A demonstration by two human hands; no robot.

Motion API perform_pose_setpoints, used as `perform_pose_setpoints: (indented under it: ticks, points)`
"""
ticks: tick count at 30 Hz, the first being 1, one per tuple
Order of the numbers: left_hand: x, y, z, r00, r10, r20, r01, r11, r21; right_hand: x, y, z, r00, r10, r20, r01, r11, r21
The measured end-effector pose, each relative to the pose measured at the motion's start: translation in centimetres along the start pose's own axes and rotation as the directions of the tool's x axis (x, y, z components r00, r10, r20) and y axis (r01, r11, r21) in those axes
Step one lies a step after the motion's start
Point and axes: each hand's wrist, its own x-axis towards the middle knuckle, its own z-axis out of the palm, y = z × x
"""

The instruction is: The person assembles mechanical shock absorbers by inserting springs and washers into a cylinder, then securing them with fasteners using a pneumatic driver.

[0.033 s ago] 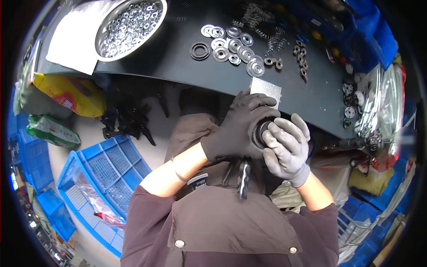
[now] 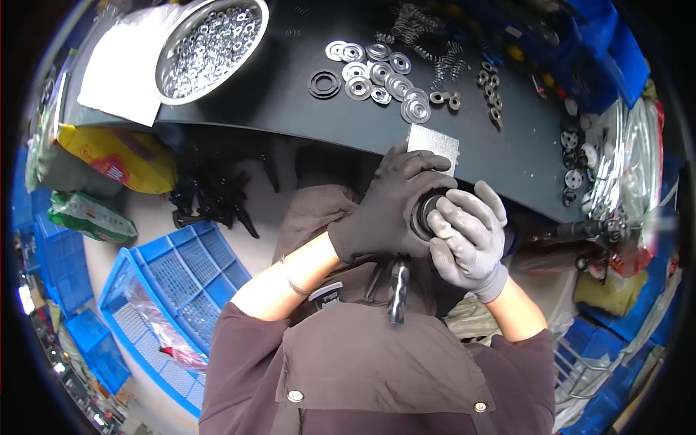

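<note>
Head view: the right hand (image 2: 471,243), grip unclear, partly hides a black ring (image 2: 421,220) the left hand (image 2: 388,206) clasps at its three o'clock.

My view is bright around the right hand (image 2: 470,235); the left forearm (image 2: 301,279) looks almost bleached. Ahead and left of the left hand (image 2: 388,210), a white sheet (image 2: 119,69) glares, and shadow under the bench (image 2: 254,94) swallows detail. Far right of the right hand I see a pale smear (image 2: 661,221); fisheye bending runs into black corners.
</note>
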Motion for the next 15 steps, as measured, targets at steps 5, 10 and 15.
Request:
perform_pose_setpoints:
  ticks: [5, 10, 15]
  points:
    - [0.1, -0.5, 0.3, 0.999, 0.042, -0.023, -0.041, 0.998, 0.045, 0.9, -0.2, 0.4, 0.999, 0.033, -0.009, -0.032, 0.998, 0.048]
    - [0.7, 0.0, 0.3, 0.999, 0.048, 0.015, -0.048, 0.998, 0.030, -1.9, -0.1, 0.7, 0.990, 0.131, -0.051, -0.132, 0.991, -0.008]
    - [0.3, 0.5, -0.5, 0.999, 0.026, 0.046, -0.027, 1.000, 0.014, -2.0, 0.4, 1.4, 0.990, 0.137, -0.043, -0.132, 0.985, 0.107]
